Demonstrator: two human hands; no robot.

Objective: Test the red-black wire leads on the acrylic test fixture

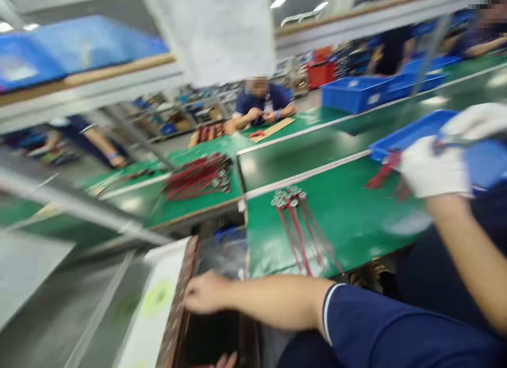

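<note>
My right hand (208, 293) reaches in from the right in a navy sleeve (376, 320). Its fingers are curled together against a long brown strip (176, 318) that edges a white panel (152, 299). Blur and the hand itself hide whatever is between those fingers. Only fingertips of my left hand (226, 360) show at the bottom edge, stretched out and slightly apart above a dark recess (212, 336).
Red wires with pale round ends (293, 196) lie on the green bench (261, 241). A co-worker's white-gloved hands (435, 167) work at right beside a blue bin (412, 130). Beyond, a red wire bundle (198, 175) lies near another seated person (263, 101). A metal bar (87, 207) crosses the left.
</note>
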